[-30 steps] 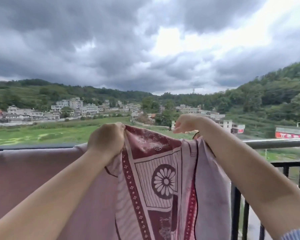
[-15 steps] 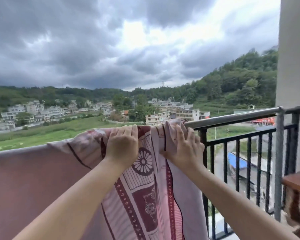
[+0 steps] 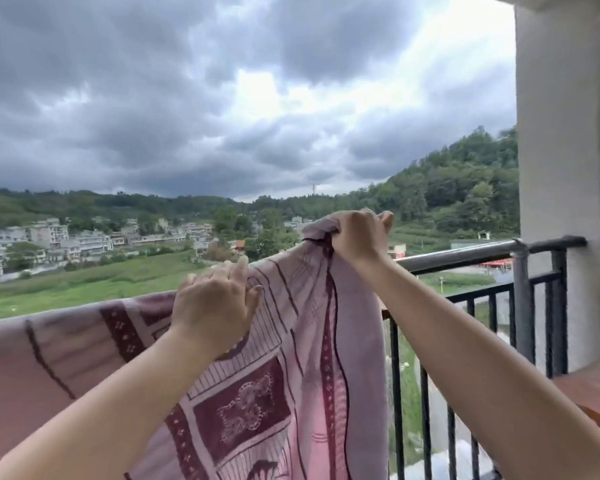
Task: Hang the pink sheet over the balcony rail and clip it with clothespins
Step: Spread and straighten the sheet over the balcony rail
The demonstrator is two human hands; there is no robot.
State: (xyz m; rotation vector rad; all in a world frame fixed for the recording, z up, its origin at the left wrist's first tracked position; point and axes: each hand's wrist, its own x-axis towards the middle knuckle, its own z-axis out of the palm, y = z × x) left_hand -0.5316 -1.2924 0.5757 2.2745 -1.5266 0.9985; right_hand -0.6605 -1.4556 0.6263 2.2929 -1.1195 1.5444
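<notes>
In the head view, the pink sheet (image 3: 257, 393) is seen draped over the balcony rail (image 3: 465, 252), covering it from the left edge of the picture to a point just left of the bare metal stretch, with its patterned end hanging down on the near side. The right hand (image 3: 355, 237) is clamped on a bunched corner of the sheet, which is held lifted above the rail, and the cloth is drawn into taut folds below that fist. The left hand (image 3: 215, 299) is laid on the sheet at the rail top, fingers mostly extended and pressing the cloth down; no pinch can be made out there. The sheet is judged soft, limp and fairly light, so it may be expected to sag, crease and slide on the smooth metal rail unless it is weighted evenly on both sides. It is best taken by its top hem or corners and spread along the rail. No clothespins are seen. A wooden bench (image 3: 593, 400) is partly visible at the lower right, beside a pale pillar (image 3: 565, 133)
</notes>
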